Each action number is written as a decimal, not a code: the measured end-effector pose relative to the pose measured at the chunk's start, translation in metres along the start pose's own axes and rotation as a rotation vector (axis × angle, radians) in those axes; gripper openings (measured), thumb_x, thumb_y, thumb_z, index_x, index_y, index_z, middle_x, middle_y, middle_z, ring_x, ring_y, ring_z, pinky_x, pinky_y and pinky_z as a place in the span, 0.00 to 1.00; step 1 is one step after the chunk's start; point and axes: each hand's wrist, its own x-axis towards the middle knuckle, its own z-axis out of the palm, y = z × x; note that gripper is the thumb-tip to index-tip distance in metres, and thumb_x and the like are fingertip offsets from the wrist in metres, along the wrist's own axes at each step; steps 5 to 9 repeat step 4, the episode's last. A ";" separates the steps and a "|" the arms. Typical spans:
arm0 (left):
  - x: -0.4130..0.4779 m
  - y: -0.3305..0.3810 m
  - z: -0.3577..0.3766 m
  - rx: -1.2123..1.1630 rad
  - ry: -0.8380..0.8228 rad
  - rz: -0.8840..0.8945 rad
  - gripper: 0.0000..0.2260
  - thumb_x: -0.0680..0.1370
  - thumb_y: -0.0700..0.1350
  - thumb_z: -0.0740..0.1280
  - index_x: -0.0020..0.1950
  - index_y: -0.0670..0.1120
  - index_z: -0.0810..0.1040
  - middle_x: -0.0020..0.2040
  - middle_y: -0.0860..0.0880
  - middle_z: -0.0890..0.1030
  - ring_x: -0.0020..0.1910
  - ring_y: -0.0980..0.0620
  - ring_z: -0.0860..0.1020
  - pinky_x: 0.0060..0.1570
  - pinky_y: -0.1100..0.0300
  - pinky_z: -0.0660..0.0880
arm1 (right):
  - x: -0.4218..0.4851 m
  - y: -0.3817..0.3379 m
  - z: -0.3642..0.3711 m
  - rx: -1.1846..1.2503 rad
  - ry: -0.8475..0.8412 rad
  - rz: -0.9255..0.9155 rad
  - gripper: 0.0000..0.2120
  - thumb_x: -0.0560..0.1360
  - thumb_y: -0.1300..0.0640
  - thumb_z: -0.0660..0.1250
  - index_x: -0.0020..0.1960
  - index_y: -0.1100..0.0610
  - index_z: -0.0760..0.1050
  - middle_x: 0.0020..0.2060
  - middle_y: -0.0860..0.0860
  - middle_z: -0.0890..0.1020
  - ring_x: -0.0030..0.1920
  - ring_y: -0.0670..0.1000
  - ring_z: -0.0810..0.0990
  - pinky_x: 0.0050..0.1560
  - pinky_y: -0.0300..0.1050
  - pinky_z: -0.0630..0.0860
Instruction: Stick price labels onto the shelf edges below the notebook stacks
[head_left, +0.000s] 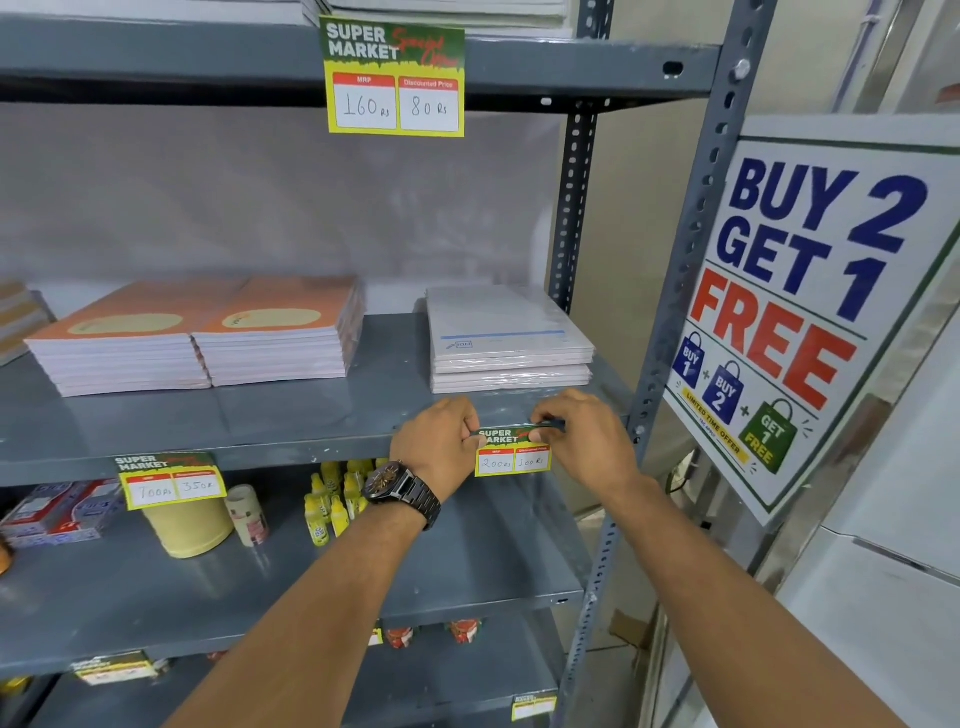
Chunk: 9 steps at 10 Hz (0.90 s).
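A yellow-and-green price label reading 200 Rs and 100 Rs lies against the grey shelf edge, below the stack of white wrapped notebooks. My left hand, with a dark watch on its wrist, pinches the label's top left corner. My right hand pinches its top right corner. Two stacks of orange notebooks sit further left on the same shelf, above a stuck label reading 700 and 350. Another label hangs from the shelf above.
A slotted grey upright stands just right of my hands, carrying a "Buy 2 Get 1 Free" poster. On the shelf below stand yellow bottles, tape rolls and red-and-white boxes. Lower shelves also bear labels.
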 end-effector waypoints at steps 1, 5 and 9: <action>-0.004 0.004 0.000 -0.007 -0.008 -0.006 0.06 0.74 0.46 0.69 0.41 0.52 0.72 0.41 0.55 0.79 0.39 0.51 0.78 0.37 0.56 0.73 | -0.001 -0.001 -0.001 -0.002 0.002 -0.007 0.05 0.71 0.58 0.74 0.46 0.50 0.82 0.43 0.48 0.80 0.46 0.51 0.78 0.45 0.51 0.77; -0.037 -0.021 -0.032 0.021 0.052 -0.026 0.06 0.77 0.46 0.65 0.42 0.55 0.71 0.40 0.56 0.73 0.35 0.53 0.73 0.33 0.57 0.68 | -0.036 -0.012 0.007 0.173 0.198 -0.062 0.08 0.74 0.61 0.73 0.52 0.53 0.84 0.46 0.49 0.84 0.47 0.53 0.81 0.51 0.46 0.78; -0.037 -0.021 -0.032 0.021 0.052 -0.026 0.06 0.77 0.46 0.65 0.42 0.55 0.71 0.40 0.56 0.73 0.35 0.53 0.73 0.33 0.57 0.68 | -0.036 -0.012 0.007 0.173 0.198 -0.062 0.08 0.74 0.61 0.73 0.52 0.53 0.84 0.46 0.49 0.84 0.47 0.53 0.81 0.51 0.46 0.78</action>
